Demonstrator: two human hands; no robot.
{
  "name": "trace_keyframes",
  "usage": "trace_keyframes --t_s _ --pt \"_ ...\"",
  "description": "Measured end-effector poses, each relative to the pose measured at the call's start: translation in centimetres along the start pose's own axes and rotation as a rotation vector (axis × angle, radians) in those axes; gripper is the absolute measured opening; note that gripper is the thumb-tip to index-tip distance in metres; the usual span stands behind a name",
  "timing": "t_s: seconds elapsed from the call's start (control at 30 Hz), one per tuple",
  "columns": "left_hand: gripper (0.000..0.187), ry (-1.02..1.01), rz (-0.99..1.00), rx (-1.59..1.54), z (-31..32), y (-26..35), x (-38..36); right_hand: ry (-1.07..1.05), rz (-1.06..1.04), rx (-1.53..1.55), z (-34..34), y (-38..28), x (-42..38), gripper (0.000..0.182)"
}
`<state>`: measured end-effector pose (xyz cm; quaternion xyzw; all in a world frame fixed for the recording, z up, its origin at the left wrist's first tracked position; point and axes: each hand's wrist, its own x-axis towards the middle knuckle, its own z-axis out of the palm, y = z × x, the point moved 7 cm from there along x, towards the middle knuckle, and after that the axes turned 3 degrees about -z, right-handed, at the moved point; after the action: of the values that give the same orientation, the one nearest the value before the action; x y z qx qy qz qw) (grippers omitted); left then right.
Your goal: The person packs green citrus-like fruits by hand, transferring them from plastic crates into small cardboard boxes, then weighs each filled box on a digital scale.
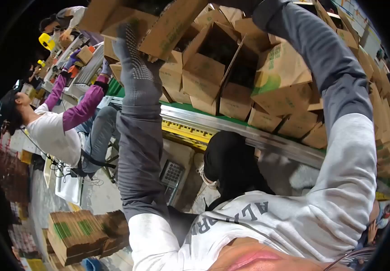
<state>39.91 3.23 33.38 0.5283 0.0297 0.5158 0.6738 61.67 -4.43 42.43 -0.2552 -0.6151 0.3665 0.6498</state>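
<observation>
My left hand (134, 61), in a grey knit glove with pale dots, is at the near side of an open cardboard box (170, 34). Its fingers reach up along the flaps and its thumb side sits under the right-hand flap, so it grips the box. At the top edge, my right hand (242, 3) is mostly cut off, dark and blurred. It is beyond the dark cuff of my sleeve, above several open boxes, and its fingers cannot be made out. Beside the held box stands another open cardboard box (206, 63) with a dark inside.
Open boxes crowd a green conveyor belt (195, 110) with a metal rail (235, 128). A grey keypad device (172, 176) is below the line. Flattened cartons (75, 235) are stacked at lower left. A co-worker (59, 126) sits at left, gloved hands on the line.
</observation>
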Motion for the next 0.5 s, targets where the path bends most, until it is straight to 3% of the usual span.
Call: trace_keyframes --t_s 0.03,0.2,0.37,0.5 --pt "0.068 0.023 0.000 0.002 -0.4 -0.6 0.2 -0.040 0.009 0.102 -1.0 1.7 0.7 0.033" --pt "0.072 0.118 -0.033 0.128 -2.0 -4.0 -1.7 -0.002 0.277 -0.254 -4.0 6.8 1.6 0.033" --pt "0.079 0.183 0.010 0.207 2.9 -1.4 -4.4 -0.060 0.481 -0.682 -6.9 9.3 0.4 0.034" --pt "0.078 0.112 0.041 0.349 2.7 -2.2 -3.2 -0.177 0.594 -0.971 -8.8 9.5 -1.3 0.034"
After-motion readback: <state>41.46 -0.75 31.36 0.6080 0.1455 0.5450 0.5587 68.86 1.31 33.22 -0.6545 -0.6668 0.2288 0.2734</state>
